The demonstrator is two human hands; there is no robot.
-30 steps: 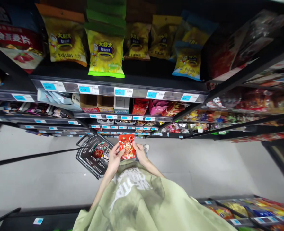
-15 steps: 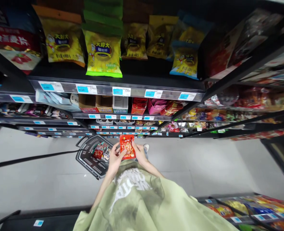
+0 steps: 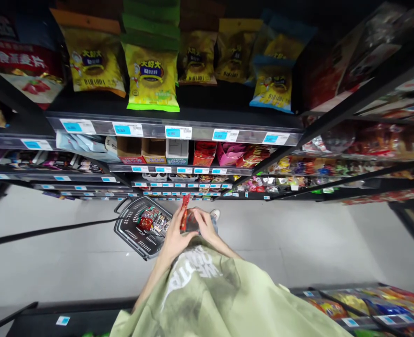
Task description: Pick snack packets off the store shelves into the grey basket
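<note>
Both of my hands hold a small red snack packet (image 3: pixel 184 213) in front of my chest, turned edge-on so only its thin side shows. My left hand (image 3: pixel 174 234) grips it from the left with fingers curled round it. My right hand (image 3: pixel 203 223) closes on it from the right. Just left of my hands a black shopping basket (image 3: pixel 131 233) sits on the grey floor with several red packets inside.
Store shelves (image 3: pixel 179 126) with blue price tags face me, filled with yellow and green snack bags (image 3: pixel 152 75) above and small packets below. More shelving runs along the right (image 3: pixel 368 164) and at the bottom right (image 3: pixel 361 309). Grey aisle floor (image 3: pixel 298 243) lies between.
The red packet faced me flat before; now it is turned on edge between my hands. My left hand has shifted right, closer over the packet.
</note>
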